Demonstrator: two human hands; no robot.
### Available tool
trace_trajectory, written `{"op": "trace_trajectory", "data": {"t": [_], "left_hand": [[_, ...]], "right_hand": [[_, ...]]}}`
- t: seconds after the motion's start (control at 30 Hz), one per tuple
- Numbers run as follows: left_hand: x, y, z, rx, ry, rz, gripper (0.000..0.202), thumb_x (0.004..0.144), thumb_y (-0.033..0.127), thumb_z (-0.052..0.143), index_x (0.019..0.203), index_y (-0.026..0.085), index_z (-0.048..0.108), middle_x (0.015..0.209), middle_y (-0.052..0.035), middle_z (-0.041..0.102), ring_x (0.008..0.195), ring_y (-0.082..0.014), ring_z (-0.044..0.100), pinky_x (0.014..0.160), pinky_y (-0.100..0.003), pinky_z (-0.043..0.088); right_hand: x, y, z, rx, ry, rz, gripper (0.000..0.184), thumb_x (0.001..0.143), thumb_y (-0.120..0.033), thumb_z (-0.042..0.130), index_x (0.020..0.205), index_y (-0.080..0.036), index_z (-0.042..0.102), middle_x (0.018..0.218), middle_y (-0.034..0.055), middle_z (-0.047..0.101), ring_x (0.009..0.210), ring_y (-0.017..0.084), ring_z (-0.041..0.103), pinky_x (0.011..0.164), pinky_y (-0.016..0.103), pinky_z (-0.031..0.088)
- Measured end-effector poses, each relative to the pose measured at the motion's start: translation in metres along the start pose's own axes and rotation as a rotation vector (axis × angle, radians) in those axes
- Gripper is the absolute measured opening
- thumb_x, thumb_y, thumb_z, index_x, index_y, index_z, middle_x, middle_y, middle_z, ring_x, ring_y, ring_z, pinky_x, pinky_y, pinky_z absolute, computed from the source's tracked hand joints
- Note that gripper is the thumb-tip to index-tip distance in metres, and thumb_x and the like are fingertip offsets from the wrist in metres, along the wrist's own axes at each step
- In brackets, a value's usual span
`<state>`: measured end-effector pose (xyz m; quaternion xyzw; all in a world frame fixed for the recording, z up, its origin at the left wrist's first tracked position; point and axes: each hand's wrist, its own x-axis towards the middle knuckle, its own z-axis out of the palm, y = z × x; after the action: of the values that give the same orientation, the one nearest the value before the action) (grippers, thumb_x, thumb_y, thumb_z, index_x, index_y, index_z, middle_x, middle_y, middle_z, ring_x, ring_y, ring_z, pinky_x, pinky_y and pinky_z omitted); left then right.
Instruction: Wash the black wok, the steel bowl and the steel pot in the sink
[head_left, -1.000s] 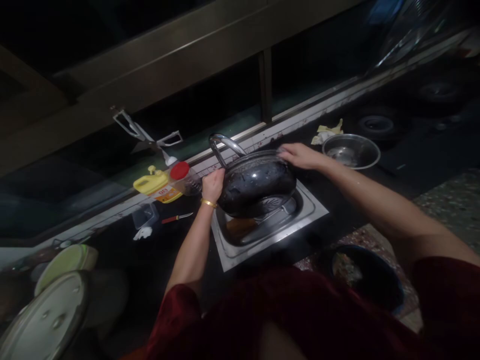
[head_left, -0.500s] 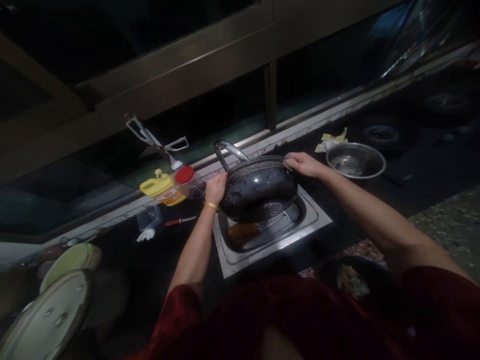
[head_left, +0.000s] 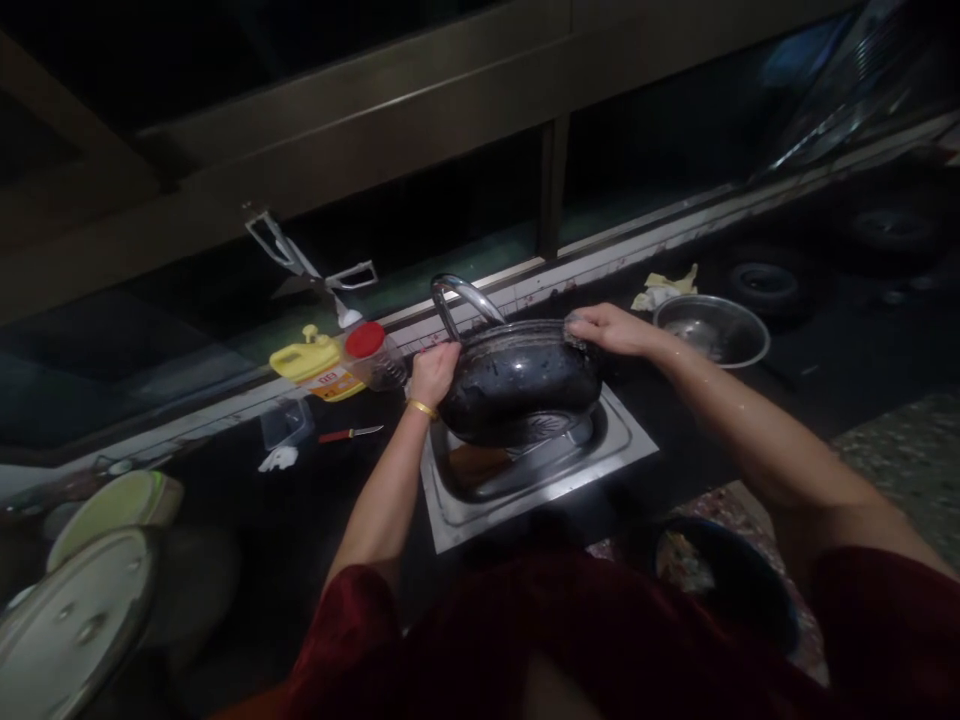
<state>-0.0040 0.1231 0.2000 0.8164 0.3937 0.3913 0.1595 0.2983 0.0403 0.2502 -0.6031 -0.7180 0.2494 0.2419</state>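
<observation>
A dark, wet cooking pot (head_left: 521, 385) is tilted over the steel sink (head_left: 517, 515), its outer side and base turned toward me. My left hand (head_left: 433, 372) is closed on its left rim. At the upper right of the rim, my right hand (head_left: 604, 330) grips it with the fingers wrapped over the edge. A curved chrome faucet (head_left: 480, 297) rises just behind the pot. Under the pot, a brownish thing (head_left: 474, 466) shows in the sink, too dark to name. The inside of the pot faces away and is hidden.
Left of the sink are a yellow jug (head_left: 319, 365), a red-lidded jar (head_left: 365, 340), a knife (head_left: 351, 434) and a clear plastic box (head_left: 286, 425). A steel bowl (head_left: 754, 345) stands on the right. Large lidded pots (head_left: 71, 625) occupy the lower left. A dark bin (head_left: 765, 590) sits below the counter.
The pot stays in both hands over the sink, with its tilt slightly altered. The whole view has shifted a little.
</observation>
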Motion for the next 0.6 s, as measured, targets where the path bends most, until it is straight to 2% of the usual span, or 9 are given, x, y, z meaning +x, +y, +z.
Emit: {"op": "trace_trajectory", "data": {"t": [0.07, 0.2, 0.27, 0.33, 0.43, 0.5, 0.53, 0.6], "left_hand": [[0.002, 0.001, 0.001, 0.007, 0.007, -0.003, 0.049, 0.091, 0.047, 0.038, 0.051, 0.019, 0.039, 0.050, 0.0038, 0.037, 0.050, -0.0084, 0.036, 0.054, -0.023, 0.031], [0.006, 0.013, 0.009, 0.022, -0.047, 0.003, 0.050, 0.090, 0.048, 0.040, 0.051, 0.019, 0.039, 0.050, 0.0035, 0.037, 0.050, -0.0088, 0.036, 0.055, -0.023, 0.031], [0.007, 0.017, 0.012, 0.036, -0.080, 0.010, 0.050, 0.091, 0.049, 0.039, 0.051, 0.019, 0.039, 0.050, 0.0031, 0.037, 0.051, -0.0093, 0.037, 0.055, -0.024, 0.030], [0.006, 0.016, 0.011, 0.055, -0.085, 0.003, 0.051, 0.091, 0.051, 0.036, 0.052, 0.019, 0.040, 0.051, 0.0026, 0.038, 0.052, -0.0098, 0.037, 0.055, -0.024, 0.030], [0.005, 0.008, 0.008, 0.080, -0.060, -0.021, 0.051, 0.092, 0.051, 0.033, 0.054, 0.019, 0.043, 0.052, 0.0015, 0.041, 0.053, -0.0108, 0.040, 0.057, -0.025, 0.031], [0.005, 0.005, 0.008, 0.103, -0.053, -0.032, 0.051, 0.093, 0.049, 0.031, 0.056, 0.019, 0.046, 0.054, 0.0005, 0.045, 0.055, -0.0115, 0.043, 0.059, -0.025, 0.032], [0.006, 0.006, 0.009, 0.120, -0.058, -0.035, 0.051, 0.094, 0.048, 0.030, 0.057, 0.019, 0.048, 0.055, 0.0001, 0.047, 0.056, -0.0118, 0.045, 0.060, -0.025, 0.033], [0.009, 0.012, 0.014, 0.156, -0.085, -0.022, 0.050, 0.096, 0.047, 0.029, 0.061, 0.019, 0.053, 0.059, -0.0010, 0.051, 0.058, -0.0127, 0.048, 0.061, -0.025, 0.034]], "right_hand": [[0.009, -0.019, 0.000, -0.051, -0.059, -0.034, 0.030, 0.090, -0.036, 0.044, 0.070, -0.018, 0.057, 0.065, 0.0006, 0.056, 0.066, 0.014, 0.049, 0.065, 0.027, 0.036], [0.039, -0.087, 0.011, -0.173, -0.139, -0.145, 0.019, 0.088, -0.028, 0.047, 0.077, -0.017, 0.059, 0.075, 0.0040, 0.061, 0.069, 0.014, 0.051, 0.066, 0.026, 0.036], [0.043, -0.097, 0.015, -0.168, -0.144, -0.161, 0.018, 0.088, -0.027, 0.047, 0.082, -0.017, 0.060, 0.079, 0.0047, 0.063, 0.071, 0.015, 0.052, 0.067, 0.026, 0.037], [0.033, -0.078, 0.016, -0.127, -0.105, -0.160, 0.020, 0.089, -0.030, 0.045, 0.085, -0.017, 0.060, 0.082, 0.0042, 0.063, 0.074, 0.015, 0.054, 0.068, 0.027, 0.039], [0.007, -0.021, 0.010, -0.103, 0.033, -0.101, 0.025, 0.090, -0.034, 0.041, 0.088, -0.018, 0.060, 0.080, 0.0030, 0.063, 0.074, 0.016, 0.054, 0.068, 0.028, 0.041], [-0.001, 0.005, 0.004, -0.145, 0.083, -0.034, 0.028, 0.092, -0.034, 0.037, 0.087, -0.018, 0.059, 0.073, 0.0022, 0.061, 0.070, 0.016, 0.054, 0.065, 0.028, 0.041], [0.000, 0.008, 0.002, -0.189, 0.085, -0.023, 0.029, 0.092, -0.035, 0.037, 0.087, -0.018, 0.060, 0.073, 0.0027, 0.062, 0.070, 0.016, 0.055, 0.064, 0.028, 0.042], [0.008, -0.008, 0.005, -0.315, 0.070, -0.057, 0.030, 0.092, -0.036, 0.038, 0.090, -0.017, 0.061, 0.081, 0.0057, 0.066, 0.076, 0.019, 0.058, 0.068, 0.030, 0.042]]}}
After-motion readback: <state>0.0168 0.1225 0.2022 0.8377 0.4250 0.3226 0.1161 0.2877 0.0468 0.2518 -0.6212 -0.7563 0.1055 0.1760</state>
